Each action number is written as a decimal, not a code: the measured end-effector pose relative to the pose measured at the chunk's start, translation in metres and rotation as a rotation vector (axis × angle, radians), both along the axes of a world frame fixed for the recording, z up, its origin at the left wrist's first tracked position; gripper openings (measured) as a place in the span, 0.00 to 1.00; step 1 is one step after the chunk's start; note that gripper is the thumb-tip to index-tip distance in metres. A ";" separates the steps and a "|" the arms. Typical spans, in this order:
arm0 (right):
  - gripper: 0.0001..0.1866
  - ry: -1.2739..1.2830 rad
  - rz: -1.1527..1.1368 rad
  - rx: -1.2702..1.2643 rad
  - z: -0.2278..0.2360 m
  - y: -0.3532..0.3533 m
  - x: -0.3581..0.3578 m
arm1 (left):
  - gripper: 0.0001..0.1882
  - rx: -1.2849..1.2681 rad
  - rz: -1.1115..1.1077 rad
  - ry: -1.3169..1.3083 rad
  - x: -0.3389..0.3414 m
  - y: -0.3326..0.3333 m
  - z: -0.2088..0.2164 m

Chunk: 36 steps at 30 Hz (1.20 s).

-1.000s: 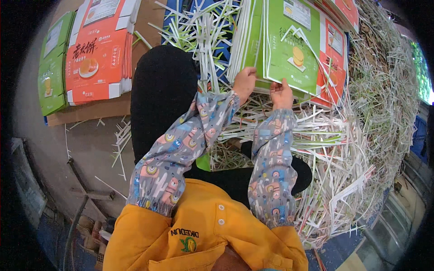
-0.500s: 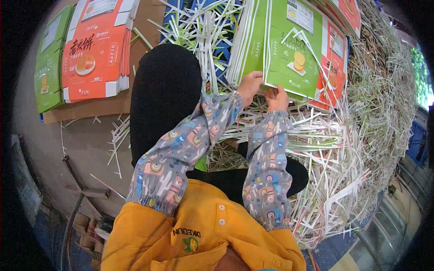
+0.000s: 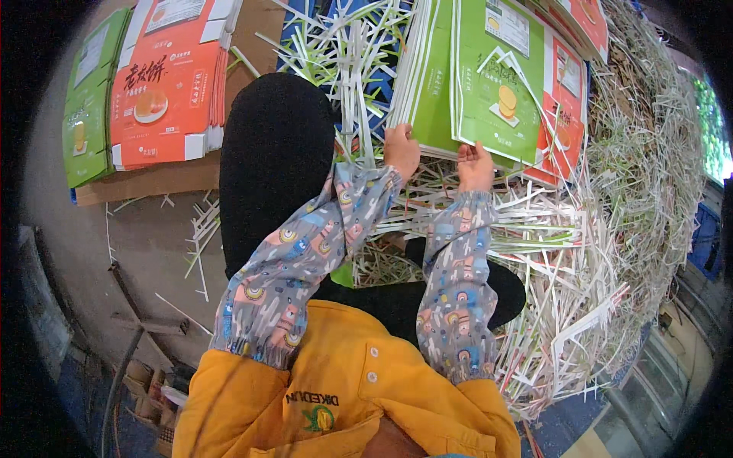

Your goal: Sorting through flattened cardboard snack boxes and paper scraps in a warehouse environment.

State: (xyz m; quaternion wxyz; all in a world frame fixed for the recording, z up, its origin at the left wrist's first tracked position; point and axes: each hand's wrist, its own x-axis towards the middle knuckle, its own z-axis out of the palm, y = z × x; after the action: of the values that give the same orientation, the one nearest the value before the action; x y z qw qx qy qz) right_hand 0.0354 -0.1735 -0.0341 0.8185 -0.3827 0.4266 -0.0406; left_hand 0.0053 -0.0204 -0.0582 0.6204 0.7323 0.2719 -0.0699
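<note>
Two overlapping piles of flat green printed carton sheets lie in front of me. My left hand (image 3: 402,153) is closed at the near left corner of the left pile (image 3: 433,107), its fingertips at the sheet edges. My right hand (image 3: 475,169) has curled fingers at the near edge of the right pile (image 3: 477,99), near its left corner. The sheets partly hide the fingertips of both hands. A narrow white paper strip (image 3: 500,55) lies bent across the top green sheet. Orange-red carton sheets (image 3: 561,141) show just right of the green ones.
Stacks of orange-red cartons (image 3: 164,107) and green cartons (image 3: 85,114) rest on brown cardboard (image 3: 153,188) at the left. Shredded paper strips (image 3: 550,267) heap up at the right and run behind. My bent black-clad leg (image 3: 279,153) stands between the left stacks and my hands.
My left hand has moved left and slightly down, away from the right hand, to the left pile's corner. The right hand has shifted slightly right along with the top green sheets.
</note>
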 end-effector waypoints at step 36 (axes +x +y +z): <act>0.08 0.157 0.085 -0.015 -0.017 0.036 -0.042 | 0.10 -0.095 0.240 -0.162 0.000 0.013 0.006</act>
State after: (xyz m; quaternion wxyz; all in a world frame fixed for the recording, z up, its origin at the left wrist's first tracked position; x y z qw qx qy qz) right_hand -0.0067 -0.1377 -0.0515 0.7808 -0.4084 0.4723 0.0212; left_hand 0.0050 -0.0076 -0.0517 0.6780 0.6678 0.3030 0.0513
